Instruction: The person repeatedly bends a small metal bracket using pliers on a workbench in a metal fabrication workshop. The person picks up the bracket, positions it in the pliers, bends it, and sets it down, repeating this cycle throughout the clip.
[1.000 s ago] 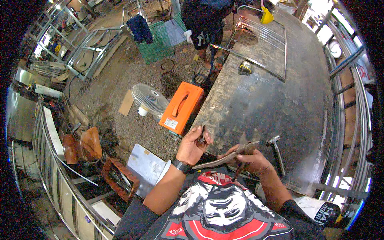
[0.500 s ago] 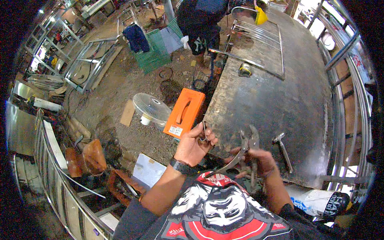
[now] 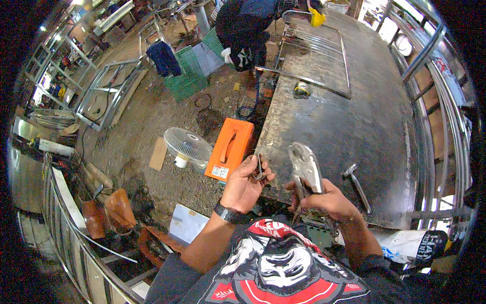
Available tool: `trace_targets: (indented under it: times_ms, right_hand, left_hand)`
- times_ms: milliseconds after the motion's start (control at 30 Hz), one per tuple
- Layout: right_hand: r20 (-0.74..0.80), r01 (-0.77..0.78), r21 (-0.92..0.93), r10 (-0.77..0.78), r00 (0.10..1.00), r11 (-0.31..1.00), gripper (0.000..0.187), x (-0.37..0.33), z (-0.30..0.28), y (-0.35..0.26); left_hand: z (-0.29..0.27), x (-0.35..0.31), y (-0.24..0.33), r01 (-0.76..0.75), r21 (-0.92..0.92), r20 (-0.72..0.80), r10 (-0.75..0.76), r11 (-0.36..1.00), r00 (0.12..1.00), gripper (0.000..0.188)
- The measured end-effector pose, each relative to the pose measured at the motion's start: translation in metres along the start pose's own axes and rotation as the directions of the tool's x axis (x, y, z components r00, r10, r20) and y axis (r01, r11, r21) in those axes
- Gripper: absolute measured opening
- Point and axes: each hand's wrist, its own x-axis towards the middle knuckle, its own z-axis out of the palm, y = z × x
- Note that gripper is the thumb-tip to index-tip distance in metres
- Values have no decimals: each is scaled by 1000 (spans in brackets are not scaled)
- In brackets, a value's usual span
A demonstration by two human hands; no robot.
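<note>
left hand (image 3: 245,188): pinching small metal piece (image 3: 260,166) | right hand (image 3: 330,201): gripping locking pliers (image 3: 309,166) | change: pliers' head swung far, toward worktop (image 3: 364,131) | grip seems readier

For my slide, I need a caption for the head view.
Right hand holding locking pliers, left hand holding a small metal piece, a hammer on the worktable.
</note>
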Motion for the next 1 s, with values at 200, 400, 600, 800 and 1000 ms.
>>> trace_targets:
  times_ms: [200,400,600,800,1000]
  right_hand:
    - [33,22,-416,-9,999,909,51,12,6,0]
    - [25,16,-636,0,1000,771,55,12,13,-12]
    - [26,-11,-628,35,999,778,52,10,14,-10]
    - [93,172,-543,-144,985,822,46,14,7,14]
    - [103,385,-507,-390,915,771,56,19,-6,50]
  left_hand:
    - [9,-7,-1,-138,252,-11,145,958,989,19]
    - [12,-18,-3,-256,547,-49,336,797,941,18]
    - [12,-25,-3,-321,667,45,393,673,918,16]
    - [15,-37,3,-409,726,172,430,553,886,20]
    - [33,-47,20,-639,743,558,340,200,757,17]
